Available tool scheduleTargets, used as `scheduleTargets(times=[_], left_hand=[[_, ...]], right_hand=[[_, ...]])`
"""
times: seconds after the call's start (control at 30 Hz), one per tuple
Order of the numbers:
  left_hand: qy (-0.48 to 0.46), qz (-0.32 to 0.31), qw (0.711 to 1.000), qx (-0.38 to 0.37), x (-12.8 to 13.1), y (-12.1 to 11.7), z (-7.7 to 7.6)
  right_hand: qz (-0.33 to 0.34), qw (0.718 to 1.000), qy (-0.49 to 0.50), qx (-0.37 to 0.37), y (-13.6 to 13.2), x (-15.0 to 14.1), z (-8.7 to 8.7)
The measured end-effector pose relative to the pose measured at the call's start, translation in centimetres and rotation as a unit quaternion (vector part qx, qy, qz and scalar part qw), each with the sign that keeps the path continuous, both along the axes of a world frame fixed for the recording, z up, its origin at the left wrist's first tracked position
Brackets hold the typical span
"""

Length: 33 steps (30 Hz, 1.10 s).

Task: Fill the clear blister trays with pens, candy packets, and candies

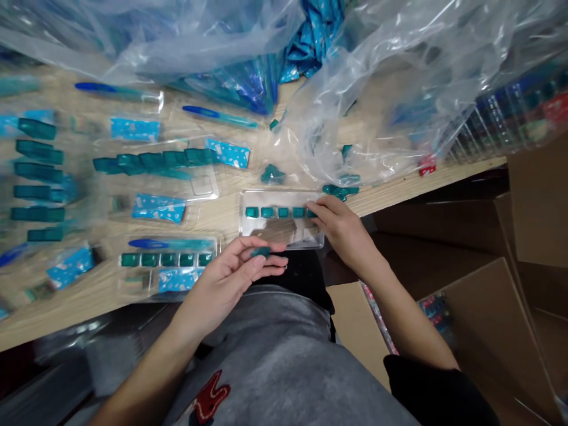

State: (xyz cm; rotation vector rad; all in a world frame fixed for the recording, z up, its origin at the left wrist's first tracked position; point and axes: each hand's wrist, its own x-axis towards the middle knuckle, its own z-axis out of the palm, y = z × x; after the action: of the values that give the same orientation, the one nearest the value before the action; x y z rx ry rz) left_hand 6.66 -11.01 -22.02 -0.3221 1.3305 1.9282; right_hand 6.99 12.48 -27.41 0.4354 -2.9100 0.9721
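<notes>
My left hand (239, 266) is closed in a pinch on a small teal block (261, 252), held just below the table edge. My right hand (339, 228) rests on the right end of a clear plastic tray (279, 195). Its fingertips press a teal block at the end of a row of several teal blocks (275, 212) seated in the tray. A few loose teal blocks (341, 190) lie just beyond the tray, near the plastic bag.
The wooden table (222, 216) holds other filled trays (167, 260) with blue pens and blue patterned cards, and stacks of teal blocks (38, 171) at the left. Large clear plastic bags (377, 89) cover the back. Cardboard boxes (510, 248) stand at the right.
</notes>
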Motion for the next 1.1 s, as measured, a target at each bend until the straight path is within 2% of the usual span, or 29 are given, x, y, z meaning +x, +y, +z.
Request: scheduleTargets(times=[0.1, 0.17, 0.23, 0.33, 0.4, 0.47, 0.5, 0.53, 0.57, 0.6, 0.63, 0.67, 0.7, 0.77, 0.8, 0.87, 0.9, 0.97, 1.03, 1.07, 1.1], left_hand=[[0.109, -0.057, 0.989, -0.084, -0.2, -0.3, 0.8], [0.242, -0.077, 0.952, -0.168, -0.9, 0.2, 2.3], [0.404, -0.074, 0.886, -0.215, -2.4, 1.9, 4.2], [0.598, -0.096, 0.764, -0.222, -6.1, 6.5, 7.0], [0.661, -0.140, 0.685, -0.273, -8.6, 9.5, 8.4], [0.686, -0.176, 0.627, -0.324, -10.0, 11.0, 9.1], [0.702, -0.175, 0.606, -0.331, -10.1, 10.9, 9.2], [0.715, -0.161, 0.598, -0.324, -9.7, 10.4, 9.0], [0.722, -0.135, 0.605, -0.307, -9.0, 9.4, 8.8], [0.707, -0.115, 0.635, -0.291, -7.9, 8.2, 8.4], [0.677, -0.095, 0.680, -0.265, -6.6, 6.9, 7.8], [0.613, -0.106, 0.738, -0.260, -5.3, 5.6, 7.2], [0.559, -0.123, 0.781, -0.248, -4.1, 4.6, 6.5], [0.479, -0.151, 0.831, -0.237, -2.3, 3.2, 5.2], [0.466, -0.154, 0.840, -0.232, -1.9, 3.0, 4.7], [0.492, -0.136, 0.829, -0.229, -2.0, 3.7, 4.4], [0.533, -0.119, 0.807, -0.224, -2.6, 4.6, 4.6], [0.638, -0.089, 0.733, -0.219, -4.7, 7.0, 5.4], [0.713, -0.104, 0.655, -0.229, -7.7, 10.1, 6.2], [0.717, -0.137, 0.636, -0.250, -9.1, 11.7, 6.5], [0.707, -0.172, 0.629, -0.274, -10.5, 13.1, 6.7]], right_hand=[[-0.004, 0.999, 0.016, 0.039, -0.2, -0.1, -0.2], [-0.016, 0.998, 0.022, 0.060, -0.5, -0.2, -0.6], [-0.032, 0.996, 0.034, 0.071, -1.0, -0.1, -0.8], [-0.064, 0.993, 0.056, 0.076, -1.5, 0.5, -0.8], [-0.097, 0.991, 0.081, 0.047, -1.5, 1.4, -0.5], [-0.140, 0.983, 0.115, -0.010, -1.2, 2.8, -0.1], [-0.165, 0.977, 0.127, -0.043, -1.0, 3.6, 0.0], [-0.189, 0.970, 0.130, -0.076, -0.8, 4.4, 0.0], [-0.211, 0.964, 0.122, -0.106, -0.6, 5.2, -0.1], [-0.232, 0.958, 0.104, -0.136, -0.5, 5.9, -0.3], [-0.250, 0.950, 0.081, -0.167, -0.5, 6.5, -0.5], [-0.264, 0.942, 0.052, -0.200, -0.6, 7.0, -0.8], [-0.273, 0.934, 0.023, -0.230, -0.8, 7.4, -1.0], [-0.277, 0.921, -0.028, -0.272, -1.3, 7.8, -1.5], [-0.276, 0.916, -0.049, -0.287, -1.7, 7.9, -1.6], [-0.278, 0.908, -0.076, -0.306, -2.2, 7.8, -1.7], [-0.281, 0.904, -0.082, -0.312, -2.4, 7.8, -1.7], [-0.292, 0.896, -0.090, -0.321, -2.7, 7.6, -1.8], [-0.298, 0.891, -0.093, -0.330, -2.8, 7.4, -1.9], [-0.300, 0.887, -0.096, -0.338, -2.8, 7.3, -2.1], [-0.300, 0.883, -0.099, -0.348, -2.9, 7.2, -2.2]])
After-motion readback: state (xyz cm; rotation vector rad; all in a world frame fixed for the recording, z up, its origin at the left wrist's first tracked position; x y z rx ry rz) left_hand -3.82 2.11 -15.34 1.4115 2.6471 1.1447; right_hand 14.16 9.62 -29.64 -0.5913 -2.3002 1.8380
